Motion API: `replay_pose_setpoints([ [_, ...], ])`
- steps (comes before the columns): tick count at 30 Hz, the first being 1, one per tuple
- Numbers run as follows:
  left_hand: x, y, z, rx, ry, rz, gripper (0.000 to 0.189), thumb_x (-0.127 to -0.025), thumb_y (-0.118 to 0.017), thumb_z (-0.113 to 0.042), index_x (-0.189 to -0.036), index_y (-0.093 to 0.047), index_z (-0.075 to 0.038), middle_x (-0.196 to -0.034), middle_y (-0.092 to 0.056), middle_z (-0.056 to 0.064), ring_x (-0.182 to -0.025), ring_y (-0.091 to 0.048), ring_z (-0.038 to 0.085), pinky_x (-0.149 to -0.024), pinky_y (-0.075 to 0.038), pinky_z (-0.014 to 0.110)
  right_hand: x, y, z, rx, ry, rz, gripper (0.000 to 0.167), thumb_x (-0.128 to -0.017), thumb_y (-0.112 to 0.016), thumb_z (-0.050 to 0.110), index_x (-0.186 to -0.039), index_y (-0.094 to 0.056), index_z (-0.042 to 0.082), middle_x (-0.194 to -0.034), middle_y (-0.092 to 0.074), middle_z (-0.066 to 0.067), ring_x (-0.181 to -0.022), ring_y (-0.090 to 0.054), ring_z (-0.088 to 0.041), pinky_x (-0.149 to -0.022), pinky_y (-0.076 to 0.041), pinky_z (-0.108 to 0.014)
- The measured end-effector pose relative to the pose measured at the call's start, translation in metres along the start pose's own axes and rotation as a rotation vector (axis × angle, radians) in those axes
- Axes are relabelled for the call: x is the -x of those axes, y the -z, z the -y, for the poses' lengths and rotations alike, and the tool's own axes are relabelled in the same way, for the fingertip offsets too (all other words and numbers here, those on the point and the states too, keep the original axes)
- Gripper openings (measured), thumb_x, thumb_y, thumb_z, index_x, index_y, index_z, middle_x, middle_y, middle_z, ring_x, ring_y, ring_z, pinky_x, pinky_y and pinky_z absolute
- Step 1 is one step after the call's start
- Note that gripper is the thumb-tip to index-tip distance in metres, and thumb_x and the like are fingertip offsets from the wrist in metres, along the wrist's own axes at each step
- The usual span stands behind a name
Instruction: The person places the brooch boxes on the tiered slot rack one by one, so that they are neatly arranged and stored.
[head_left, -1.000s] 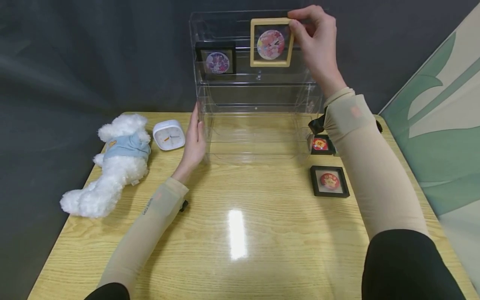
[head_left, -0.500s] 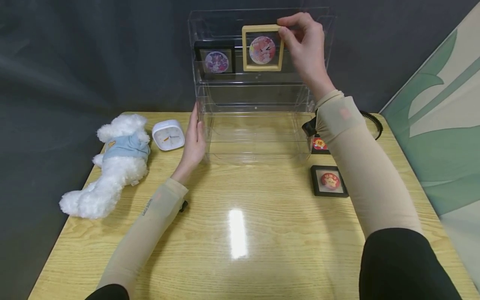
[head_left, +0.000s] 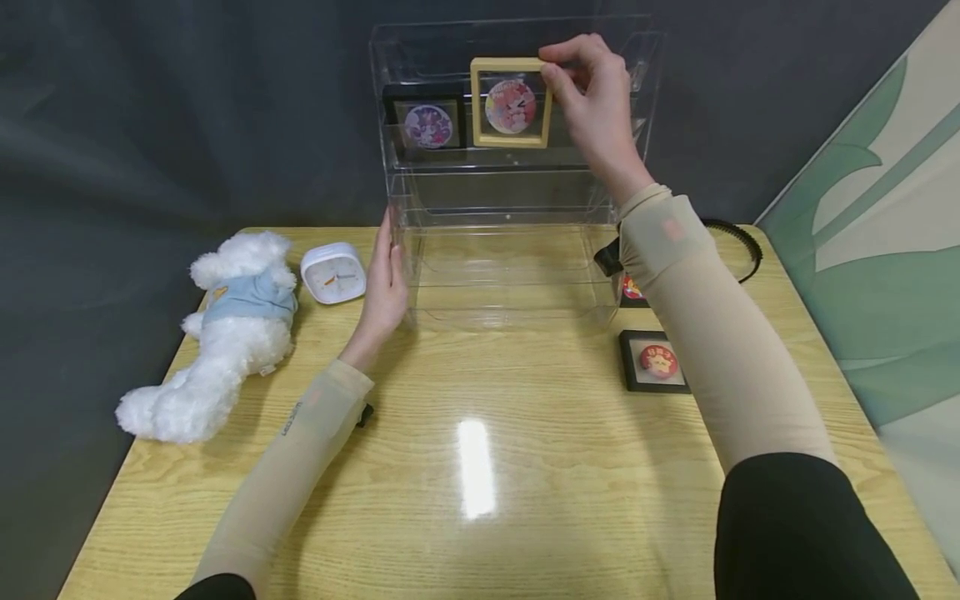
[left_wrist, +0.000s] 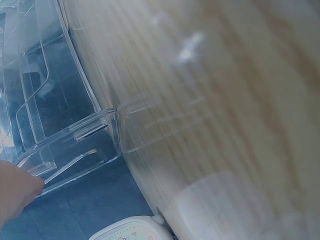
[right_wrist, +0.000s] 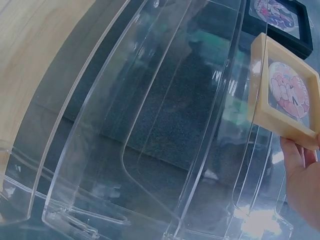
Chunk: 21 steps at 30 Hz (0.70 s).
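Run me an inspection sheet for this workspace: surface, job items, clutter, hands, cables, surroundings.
Surface: wood-grain table, bright glare patch.
Job items: yellow-framed badge at the clear rack's top tier, right of a black-framed purple badge; seating unclear.
Clutter: white plush toy and clock left; two black-framed red badges right, partly hidden.
Left hand: against the rack's left side.
Right hand: pinches the yellow frame's upper right corner.
Cables: black ribbed strand, possibly one.
Surroundings: dark curtain behind; green-and-white panel right.
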<state>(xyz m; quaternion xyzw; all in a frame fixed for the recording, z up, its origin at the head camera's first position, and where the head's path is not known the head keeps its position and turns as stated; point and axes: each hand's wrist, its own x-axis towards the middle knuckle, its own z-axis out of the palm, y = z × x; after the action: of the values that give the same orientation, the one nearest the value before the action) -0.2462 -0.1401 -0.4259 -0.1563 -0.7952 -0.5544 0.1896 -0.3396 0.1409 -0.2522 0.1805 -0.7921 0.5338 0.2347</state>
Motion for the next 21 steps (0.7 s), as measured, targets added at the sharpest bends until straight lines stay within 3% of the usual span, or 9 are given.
replay_pose_setpoints([
  [14, 0.001, 0.003, 0.000, -0.010, 0.014, -0.001, 0.055, -0.116, -0.028, -0.003, -0.169, -0.014, 0.005, -0.176, -0.015, 0.020, -0.162, -0.016, 0.028, -0.130, -0.012, 0.030, 0.001, -0.007, 0.000, -0.029, -0.002, -0.009, 0.025, -0.107, -0.062, 0.010, -0.127, -0.071, -0.003, -0.110, -0.057, 0.009, -0.106, -0.067, -0.018, -0.094, -0.053, -0.023],
  [21, 0.003, 0.004, -0.001, -0.004, 0.020, -0.004, 0.055, -0.116, -0.028, -0.003, -0.169, -0.014, 0.006, -0.176, -0.015, 0.021, -0.162, -0.016, 0.030, -0.131, -0.012, 0.030, 0.004, -0.014, -0.005, 0.013, 0.004, 0.009, 0.025, -0.107, -0.063, 0.010, -0.126, -0.072, -0.004, -0.109, -0.057, 0.009, -0.103, -0.065, -0.012, -0.096, -0.054, -0.023],
])
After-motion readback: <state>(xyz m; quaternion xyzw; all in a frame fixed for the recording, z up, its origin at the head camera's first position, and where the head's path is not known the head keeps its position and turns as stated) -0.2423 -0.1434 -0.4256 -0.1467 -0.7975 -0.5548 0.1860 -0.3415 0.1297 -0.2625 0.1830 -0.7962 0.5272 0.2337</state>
